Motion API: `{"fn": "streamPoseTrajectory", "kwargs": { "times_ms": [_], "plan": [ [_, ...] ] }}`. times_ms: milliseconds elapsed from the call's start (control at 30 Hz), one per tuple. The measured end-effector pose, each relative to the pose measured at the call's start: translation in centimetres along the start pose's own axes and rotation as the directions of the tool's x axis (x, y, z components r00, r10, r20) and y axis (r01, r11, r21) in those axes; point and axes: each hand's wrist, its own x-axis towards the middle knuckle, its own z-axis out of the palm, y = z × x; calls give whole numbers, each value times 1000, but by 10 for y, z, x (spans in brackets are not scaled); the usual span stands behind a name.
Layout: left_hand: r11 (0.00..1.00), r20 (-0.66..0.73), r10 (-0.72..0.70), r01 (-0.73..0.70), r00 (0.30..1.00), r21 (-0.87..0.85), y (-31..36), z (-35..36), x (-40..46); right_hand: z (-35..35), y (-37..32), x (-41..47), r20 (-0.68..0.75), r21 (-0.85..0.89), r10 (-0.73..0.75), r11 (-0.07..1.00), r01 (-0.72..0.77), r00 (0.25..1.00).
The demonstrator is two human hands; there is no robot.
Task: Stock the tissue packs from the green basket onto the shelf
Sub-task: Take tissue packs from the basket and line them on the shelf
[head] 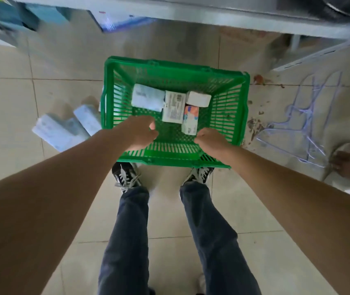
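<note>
Green basket [233, 116] sits on the tiled floor [8, 128], four tissue packs [174, 109] bunched at its far end. Left hand [141, 133] dips inside, fingers loosely curled on nothing; right hand [211, 140] is closed at the near rim, exact grip unclear. Two blurred packs [63, 128] lie outside, left. Shelf edge [191, 13] overhead is smeared.

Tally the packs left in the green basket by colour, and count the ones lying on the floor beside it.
In the green basket:
Pale blue pack: 1
White packs: 2
White pack with orange print: 1
On the floor left of the basket:
Pale blue packs: 2
Total: 6
</note>
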Motion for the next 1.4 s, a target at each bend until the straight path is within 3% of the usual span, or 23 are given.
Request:
{"fn": "streamPoseTrajectory", "kwargs": {
  "times_ms": [233, 467, 600, 667, 767, 933, 1067, 1133, 1267, 1333, 1400],
  "plan": [
    [990, -100, -18, 4, 995, -142, -20, 54, 98, 29, 34, 100, -101, 42, 6, 999, -1, 995],
    [956, -166, -73, 22, 983, -292, -11, 103, 188, 44, 36, 185, -252, 159, 114, 984, -75, 961],
    [879, -186, -145, 40, 972, -475, -15, 124, 226, 54, 36, 221, -219, 278, 173, 954, -109, 960],
    [796, -237, -244, 55, 940, -603, -19, 131, 235, 55, 38, 230, -253, 347, 173, 935, -78, 952],
    [745, -305, -322, 42, 896, -665, -27, 138, 245, 54, 44, 241, -275, 422, 153, 906, -23, 949],
    [756, -172, -282, 107, 944, -646, -34, 147, 263, 49, 50, 249, -234, 480, 40, 873, 80, 971],
    [727, -234, -271, 40, 934, -685, -37, 151, 272, 47, 50, 250, -146, 524, -18, 847, 93, 989],
    [700, -237, -292, 39, 927, -713, -39, 153, 273, 46, 50, 252, -130, 531, 3, 845, 68, 991],
    [668, -75, -324, 172, 943, -724, -47, 155, 267, 40, 56, 243, -80, 563, 86, 826, -26, 993],
    [616, -6, -316, 201, 949, -761, -53, 158, 261, 38, 61, 234, -27, 583, 103, 810, -68, 994],
    [496, 60, -313, 218, 948, -840, -55, 161, 251, 35, 62, 224, 16, 603, 118, 791, -104, 993]
  ]
}}
